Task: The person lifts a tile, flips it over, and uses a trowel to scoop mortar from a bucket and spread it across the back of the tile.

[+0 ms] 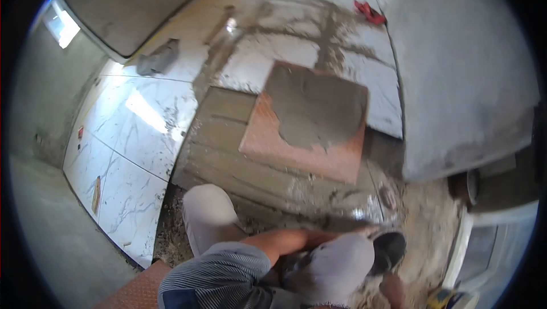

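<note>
My left forearm [285,243] reaches across to the right behind my raised knee [343,260], which hides the fingers of my left hand. Low on the right, my right hand [392,289] is blurred, its fingers not readable. Near both hands is a dark rounded thing [390,252], close against the knee. In front of me lies a square tile [307,164], its reddish-orange back facing up. Grey mortar [319,104] is spread thickly over much of that back. Under the tile is a bed of wet, grooved mortar [228,161].
White marble-patterned tiles [134,155] cover the floor at left. Mortar-smeared tiles [273,58] lie beyond. A grey lump [159,58] and a red cloth-like piece [370,12] rest on them. A wall [456,81] bounds the right. Sandy ground [427,223] is beside me.
</note>
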Demonstrator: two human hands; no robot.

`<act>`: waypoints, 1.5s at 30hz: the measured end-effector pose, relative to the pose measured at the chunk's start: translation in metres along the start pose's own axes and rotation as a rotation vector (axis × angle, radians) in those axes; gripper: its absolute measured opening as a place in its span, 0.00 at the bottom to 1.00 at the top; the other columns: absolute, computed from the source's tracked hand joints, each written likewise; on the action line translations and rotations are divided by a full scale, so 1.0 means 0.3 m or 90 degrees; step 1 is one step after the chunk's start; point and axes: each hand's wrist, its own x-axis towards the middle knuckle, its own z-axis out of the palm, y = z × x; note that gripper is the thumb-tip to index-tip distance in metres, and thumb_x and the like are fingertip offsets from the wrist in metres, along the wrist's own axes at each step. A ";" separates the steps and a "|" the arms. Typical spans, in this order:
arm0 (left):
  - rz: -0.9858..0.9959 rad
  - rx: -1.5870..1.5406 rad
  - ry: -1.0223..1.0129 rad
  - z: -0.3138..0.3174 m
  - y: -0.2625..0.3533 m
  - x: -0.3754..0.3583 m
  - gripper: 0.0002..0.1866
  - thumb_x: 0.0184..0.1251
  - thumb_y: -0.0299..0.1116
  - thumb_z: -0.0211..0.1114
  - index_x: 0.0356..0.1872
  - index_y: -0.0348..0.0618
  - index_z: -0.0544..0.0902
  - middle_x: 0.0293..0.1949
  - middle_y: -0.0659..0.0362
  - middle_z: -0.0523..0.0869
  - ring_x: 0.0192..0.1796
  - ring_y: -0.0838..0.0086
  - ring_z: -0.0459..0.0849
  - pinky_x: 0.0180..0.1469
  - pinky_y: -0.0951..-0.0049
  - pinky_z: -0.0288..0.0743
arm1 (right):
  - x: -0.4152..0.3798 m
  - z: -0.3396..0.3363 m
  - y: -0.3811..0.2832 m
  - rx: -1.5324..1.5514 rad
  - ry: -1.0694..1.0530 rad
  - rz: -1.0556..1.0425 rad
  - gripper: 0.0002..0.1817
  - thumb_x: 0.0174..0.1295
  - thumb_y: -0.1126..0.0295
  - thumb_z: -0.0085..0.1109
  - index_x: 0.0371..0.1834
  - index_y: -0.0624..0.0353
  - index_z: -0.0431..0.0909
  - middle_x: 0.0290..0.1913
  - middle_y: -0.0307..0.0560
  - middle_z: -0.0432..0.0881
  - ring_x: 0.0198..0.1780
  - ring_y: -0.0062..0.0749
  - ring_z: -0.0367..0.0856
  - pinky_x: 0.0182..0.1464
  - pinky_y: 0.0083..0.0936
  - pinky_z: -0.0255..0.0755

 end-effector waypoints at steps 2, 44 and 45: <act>-0.049 0.009 -0.031 0.017 0.026 -0.014 0.33 0.57 0.25 0.60 0.66 0.39 0.59 0.58 0.49 0.72 0.58 0.70 0.71 0.61 0.70 0.61 | -0.001 0.123 0.095 0.047 -0.010 0.148 0.17 0.49 0.70 0.52 0.42 0.69 0.72 0.29 0.62 0.78 0.32 0.52 0.77 0.33 0.44 0.71; -0.091 0.295 -0.209 0.023 0.165 -0.040 0.34 0.58 0.33 0.59 0.67 0.46 0.58 0.50 0.48 0.80 0.37 0.65 0.83 0.42 0.64 0.75 | 0.005 0.060 -0.098 0.144 -0.011 0.354 0.12 0.55 0.74 0.44 0.37 0.72 0.72 0.31 0.68 0.79 0.36 0.57 0.80 0.39 0.46 0.74; -0.146 0.298 -0.209 0.025 0.195 -0.042 0.32 0.59 0.31 0.59 0.66 0.42 0.59 0.47 0.45 0.79 0.40 0.63 0.81 0.46 0.65 0.72 | 0.008 0.092 -0.134 0.136 -0.014 0.356 0.12 0.53 0.73 0.46 0.35 0.72 0.73 0.31 0.67 0.79 0.36 0.56 0.80 0.39 0.44 0.75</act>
